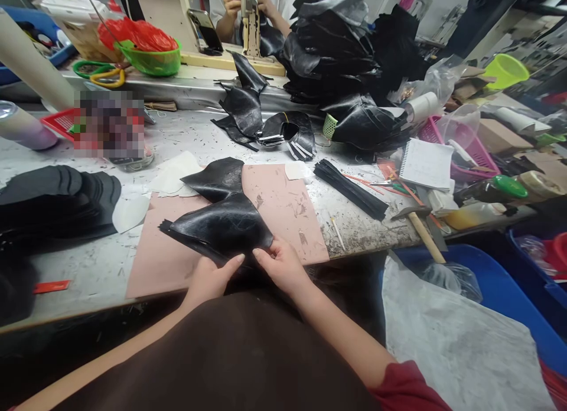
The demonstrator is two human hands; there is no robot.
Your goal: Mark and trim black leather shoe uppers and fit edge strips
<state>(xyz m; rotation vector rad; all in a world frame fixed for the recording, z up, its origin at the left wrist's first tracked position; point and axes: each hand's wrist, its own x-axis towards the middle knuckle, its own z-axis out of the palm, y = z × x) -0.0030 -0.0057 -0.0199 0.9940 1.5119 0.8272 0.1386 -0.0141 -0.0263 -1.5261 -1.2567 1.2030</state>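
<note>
Glossy black leather shoe piece (221, 228), smooth with fine creases, at the centre of a matt pink board mat (287, 210) smeared with dull stains. Beneath, a rough grey worktable (88, 263), scratched and speckled. At nine o'clock, matt black cut pieces (57, 198). At three o'clock, a hammer with a bare wooden handle (426, 237) and a white paper spiral notebook (426, 163). At eleven o'clock, a shiny green plastic bowl (153, 62)

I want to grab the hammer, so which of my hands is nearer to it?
Right. The right hand grips the leather, left of the hammer; the left hand sits further left.
</note>
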